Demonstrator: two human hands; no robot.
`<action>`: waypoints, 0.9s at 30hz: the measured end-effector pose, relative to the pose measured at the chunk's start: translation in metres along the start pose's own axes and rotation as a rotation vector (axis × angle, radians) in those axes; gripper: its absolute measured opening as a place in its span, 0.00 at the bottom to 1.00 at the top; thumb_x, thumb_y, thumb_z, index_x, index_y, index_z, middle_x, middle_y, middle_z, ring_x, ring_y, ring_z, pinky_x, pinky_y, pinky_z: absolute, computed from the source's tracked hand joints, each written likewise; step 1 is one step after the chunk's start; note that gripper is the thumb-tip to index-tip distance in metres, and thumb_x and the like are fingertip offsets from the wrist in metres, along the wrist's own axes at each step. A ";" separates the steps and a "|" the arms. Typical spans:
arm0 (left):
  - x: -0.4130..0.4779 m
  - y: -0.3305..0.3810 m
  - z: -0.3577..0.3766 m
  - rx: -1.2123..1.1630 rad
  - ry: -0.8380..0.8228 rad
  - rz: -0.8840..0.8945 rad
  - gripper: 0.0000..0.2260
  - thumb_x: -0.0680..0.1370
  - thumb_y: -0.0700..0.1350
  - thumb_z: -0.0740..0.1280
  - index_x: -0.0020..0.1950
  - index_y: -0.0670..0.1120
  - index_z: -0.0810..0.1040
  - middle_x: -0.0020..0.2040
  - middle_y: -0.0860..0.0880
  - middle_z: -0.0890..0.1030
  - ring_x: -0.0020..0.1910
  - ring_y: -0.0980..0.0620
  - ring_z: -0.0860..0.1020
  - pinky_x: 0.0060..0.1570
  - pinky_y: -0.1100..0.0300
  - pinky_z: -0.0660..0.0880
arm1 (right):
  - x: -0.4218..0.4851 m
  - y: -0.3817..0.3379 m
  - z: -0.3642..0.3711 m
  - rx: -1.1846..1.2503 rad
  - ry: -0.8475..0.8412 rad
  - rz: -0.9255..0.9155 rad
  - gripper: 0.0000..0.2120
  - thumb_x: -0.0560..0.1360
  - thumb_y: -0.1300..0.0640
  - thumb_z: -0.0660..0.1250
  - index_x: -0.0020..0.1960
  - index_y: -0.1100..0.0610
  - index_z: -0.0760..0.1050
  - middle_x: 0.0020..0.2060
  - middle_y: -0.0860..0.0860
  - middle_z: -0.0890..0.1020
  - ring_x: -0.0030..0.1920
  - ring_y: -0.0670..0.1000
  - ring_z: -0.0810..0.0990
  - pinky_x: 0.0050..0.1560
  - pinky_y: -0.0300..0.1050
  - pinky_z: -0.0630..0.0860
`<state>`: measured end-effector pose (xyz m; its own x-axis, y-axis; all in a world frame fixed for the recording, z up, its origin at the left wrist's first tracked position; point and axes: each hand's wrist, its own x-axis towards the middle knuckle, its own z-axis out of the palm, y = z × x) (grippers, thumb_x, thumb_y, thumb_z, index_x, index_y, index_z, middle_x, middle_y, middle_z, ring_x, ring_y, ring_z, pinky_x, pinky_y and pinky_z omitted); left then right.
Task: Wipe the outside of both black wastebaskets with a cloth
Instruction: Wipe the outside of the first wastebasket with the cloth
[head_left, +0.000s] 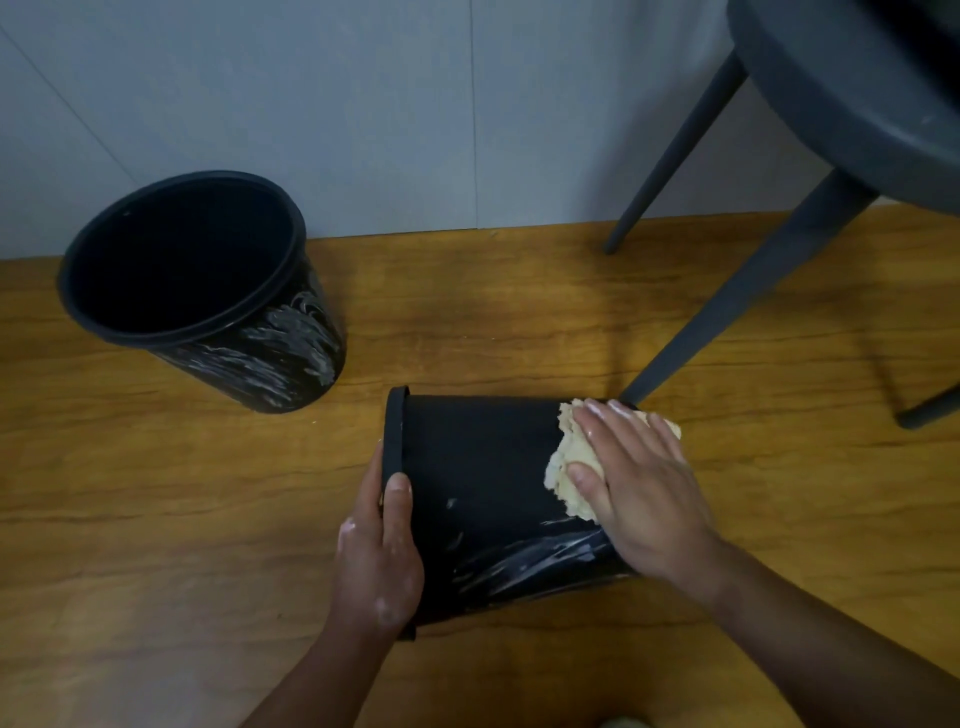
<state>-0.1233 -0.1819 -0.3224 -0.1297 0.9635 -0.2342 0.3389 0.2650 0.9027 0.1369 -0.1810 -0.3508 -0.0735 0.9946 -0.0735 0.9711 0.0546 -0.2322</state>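
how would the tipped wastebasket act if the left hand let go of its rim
Lying on its side, the round, tapered wastebasket would probably roll in a curve once the left hand frees its rim. It looks like thin plastic, so likely light. White smears hint at a slippery wall.

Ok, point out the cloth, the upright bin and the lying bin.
cloth (568, 442): head view, exposed left edge.
upright bin (280, 353): head view, smeared side wall.
lying bin (478, 447): head view, clean upper side.

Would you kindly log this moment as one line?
left hand grips rim of tipped wastebasket | right hand presses cloth on its side | upright wastebasket smeared
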 end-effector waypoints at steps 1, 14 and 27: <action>0.001 -0.001 -0.001 -0.005 0.000 -0.003 0.21 0.84 0.55 0.53 0.78 0.59 0.65 0.60 0.64 0.79 0.61 0.68 0.76 0.64 0.57 0.75 | 0.001 -0.011 0.002 0.015 0.028 0.038 0.31 0.84 0.37 0.41 0.80 0.52 0.62 0.78 0.48 0.67 0.79 0.51 0.60 0.79 0.56 0.54; 0.007 -0.003 -0.003 0.056 0.010 0.013 0.20 0.85 0.53 0.52 0.77 0.54 0.68 0.58 0.57 0.83 0.58 0.61 0.80 0.61 0.55 0.77 | 0.026 -0.111 0.009 0.087 0.006 -0.270 0.32 0.83 0.36 0.50 0.81 0.51 0.56 0.80 0.48 0.62 0.80 0.51 0.56 0.80 0.57 0.51; 0.003 0.002 0.001 0.072 0.030 -0.003 0.21 0.85 0.53 0.52 0.78 0.55 0.64 0.55 0.58 0.82 0.54 0.58 0.80 0.51 0.62 0.73 | 0.013 -0.119 0.011 0.083 0.029 -0.249 0.33 0.82 0.36 0.51 0.81 0.53 0.55 0.80 0.50 0.59 0.81 0.53 0.53 0.80 0.59 0.50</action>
<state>-0.1227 -0.1782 -0.3219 -0.1581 0.9614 -0.2253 0.4040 0.2712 0.8736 0.0184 -0.1757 -0.3347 -0.3001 0.9536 0.0230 0.9021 0.2915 -0.3183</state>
